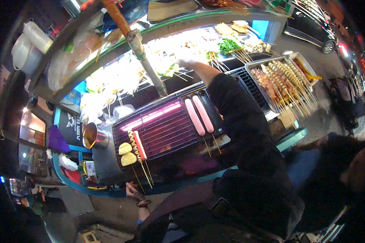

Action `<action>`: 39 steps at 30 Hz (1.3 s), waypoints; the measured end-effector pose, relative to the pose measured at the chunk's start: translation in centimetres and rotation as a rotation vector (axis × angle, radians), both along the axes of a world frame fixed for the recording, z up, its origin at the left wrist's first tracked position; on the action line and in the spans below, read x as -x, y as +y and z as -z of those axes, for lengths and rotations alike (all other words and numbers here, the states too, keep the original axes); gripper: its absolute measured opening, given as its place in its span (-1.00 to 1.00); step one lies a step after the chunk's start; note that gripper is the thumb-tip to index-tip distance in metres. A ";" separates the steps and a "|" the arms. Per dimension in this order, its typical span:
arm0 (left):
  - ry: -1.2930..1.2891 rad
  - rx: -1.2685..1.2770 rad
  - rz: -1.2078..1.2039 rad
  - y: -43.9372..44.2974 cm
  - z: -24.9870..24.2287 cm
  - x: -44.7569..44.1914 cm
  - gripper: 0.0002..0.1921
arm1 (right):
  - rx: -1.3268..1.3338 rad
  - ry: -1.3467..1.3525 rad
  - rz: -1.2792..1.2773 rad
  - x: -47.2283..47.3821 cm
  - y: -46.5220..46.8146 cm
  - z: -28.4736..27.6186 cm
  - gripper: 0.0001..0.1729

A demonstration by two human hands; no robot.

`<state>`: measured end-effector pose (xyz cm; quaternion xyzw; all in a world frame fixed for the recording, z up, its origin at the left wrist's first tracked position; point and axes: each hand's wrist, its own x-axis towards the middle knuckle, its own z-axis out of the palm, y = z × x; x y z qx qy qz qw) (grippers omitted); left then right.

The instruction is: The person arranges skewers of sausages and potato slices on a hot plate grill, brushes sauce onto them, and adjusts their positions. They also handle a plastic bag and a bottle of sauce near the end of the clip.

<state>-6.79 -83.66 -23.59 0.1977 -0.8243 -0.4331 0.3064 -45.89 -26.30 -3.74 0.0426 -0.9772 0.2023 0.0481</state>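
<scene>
My right hand [187, 62] reaches over the grill into the brightly lit food display, beside green leafy skewers [169, 70]. Glare washes out its fingers, so any hold is hidden. Below the grill's front edge is my left hand [134, 192], with a bracelet on the wrist, close to the lower ends of skewer sticks. I cannot tell if it grips one. On the glowing grill [167, 130] lie a skewer of two pale yellow rounds [128, 159], a spiral-cut skewer [134, 142] and a red-and-white stick [140, 145]. Two pink sausages [199, 115] on sticks rest in black troughs to the right.
A metal tray [272, 100] of many skewers stands right, beside a sauce tray [302, 66] with a yellow-handled brush. A metal pot [95, 136] sits left of the grill. An upright pole [147, 65] crosses before the display. Another person [325, 170] is close on the right.
</scene>
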 end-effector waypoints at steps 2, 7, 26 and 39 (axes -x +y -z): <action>-0.177 0.060 -0.150 -0.1 0.5 0.1 -0.53 | 0.008 -0.033 -0.005 2.4 0.3 1.4 -0.62; -0.012 0.135 -0.151 0.5 0.7 -0.2 -0.50 | 0.052 -0.053 -0.038 7.6 -0.8 3.0 -0.61; -0.154 0.238 -0.120 1.8 -1.7 -0.2 -0.39 | 0.274 -0.012 -0.006 17.0 -6.9 5.7 -0.57; -0.260 0.188 -0.193 2.9 -3.1 0.0 -0.47 | 1.200 0.051 -0.013 7.6 -4.2 -0.4 -0.54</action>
